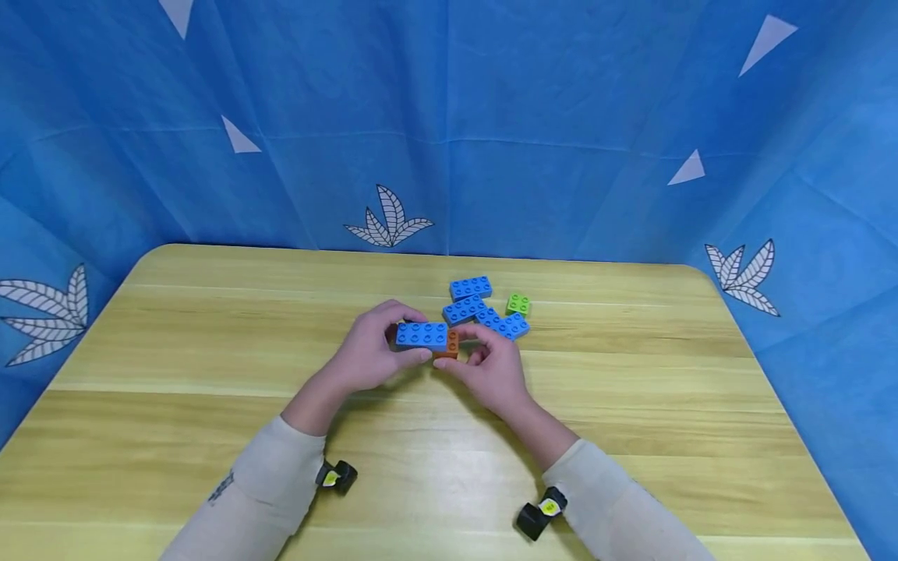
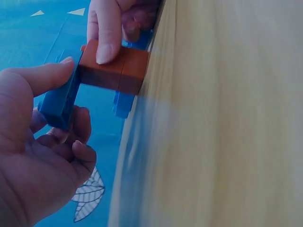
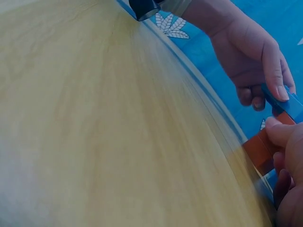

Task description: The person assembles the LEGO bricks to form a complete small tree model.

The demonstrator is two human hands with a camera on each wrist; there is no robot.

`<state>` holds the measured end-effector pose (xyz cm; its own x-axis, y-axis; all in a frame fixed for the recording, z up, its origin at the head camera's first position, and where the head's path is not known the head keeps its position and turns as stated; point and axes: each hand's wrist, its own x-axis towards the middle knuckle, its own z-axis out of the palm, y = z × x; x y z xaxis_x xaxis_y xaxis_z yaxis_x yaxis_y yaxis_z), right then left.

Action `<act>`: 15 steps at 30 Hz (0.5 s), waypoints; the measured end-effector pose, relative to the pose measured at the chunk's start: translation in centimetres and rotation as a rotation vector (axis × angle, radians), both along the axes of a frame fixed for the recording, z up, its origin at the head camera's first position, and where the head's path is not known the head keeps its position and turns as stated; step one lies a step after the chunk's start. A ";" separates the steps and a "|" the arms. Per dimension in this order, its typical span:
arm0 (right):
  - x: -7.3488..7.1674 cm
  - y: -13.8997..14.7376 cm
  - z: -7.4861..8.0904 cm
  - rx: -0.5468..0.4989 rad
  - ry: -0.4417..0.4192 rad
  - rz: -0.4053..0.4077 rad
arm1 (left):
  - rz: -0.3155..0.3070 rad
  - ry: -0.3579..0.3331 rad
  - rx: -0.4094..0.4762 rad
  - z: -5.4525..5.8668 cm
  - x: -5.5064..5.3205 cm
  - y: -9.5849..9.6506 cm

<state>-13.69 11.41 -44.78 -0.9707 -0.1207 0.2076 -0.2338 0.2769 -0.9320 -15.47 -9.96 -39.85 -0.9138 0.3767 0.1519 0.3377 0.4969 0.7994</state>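
My left hand (image 1: 366, 352) pinches a long blue toy brick (image 1: 422, 336) between thumb and fingers, studs up in the head view. Under its right end sits an orange-brown brick stack (image 1: 453, 344), which my right hand (image 1: 496, 375) pinches between thumb and index finger. From the left wrist view, a seam runs across the orange-brown stack (image 2: 135, 71), and the blue brick (image 2: 59, 106) lies against its top, jutting out toward my left hand. The right wrist view shows the stack (image 3: 261, 149) close over the table, partly hidden by my right fingers.
Just beyond my hands, several loose blue bricks (image 1: 471, 287) lie in a cluster on the wooden table (image 1: 631, 405), with a small green brick (image 1: 517, 304) at their right. A blue patterned cloth (image 1: 533, 195) hangs behind the table's far edge.
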 end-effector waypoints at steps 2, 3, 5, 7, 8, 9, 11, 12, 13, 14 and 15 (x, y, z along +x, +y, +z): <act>0.1 0.1 0.1 0.018 -0.001 -0.002 | -0.017 -0.018 0.028 -0.2 -0.1 0.2; 0.2 0.1 0.2 0.030 -0.004 -0.004 | -0.021 -0.023 0.035 -0.3 -0.2 0.3; 0.3 0.1 0.4 0.064 -0.020 -0.013 | -0.023 -0.036 0.053 -0.5 -0.3 0.5; 0.4 0.2 0.6 0.096 -0.038 -0.016 | -0.016 -0.049 0.059 -0.6 -0.4 0.6; 0.5 0.3 0.7 0.109 -0.045 -0.015 | -0.012 -0.054 0.058 -0.6 -0.4 0.7; 0.6 0.4 0.8 0.121 -0.052 -0.014 | -0.007 -0.058 0.057 -0.6 -0.4 0.7; 0.9 0.6 1.0 0.131 -0.063 -0.017 | 0.001 -0.072 0.057 -0.6 -0.4 0.8; 1.0 0.8 1.0 0.129 -0.063 -0.023 | 0.007 -0.077 0.055 -0.7 -0.4 0.8; 1.3 1.1 1.1 0.125 -0.061 -0.034 | 0.011 -0.081 0.055 -0.7 -0.4 0.9; 1.5 1.3 1.1 0.116 -0.058 -0.047 | 0.016 -0.083 0.054 -0.8 -0.4 0.9; 1.7 1.6 1.1 0.107 -0.052 -0.066 | 0.020 -0.088 0.056 -0.8 -0.4 0.9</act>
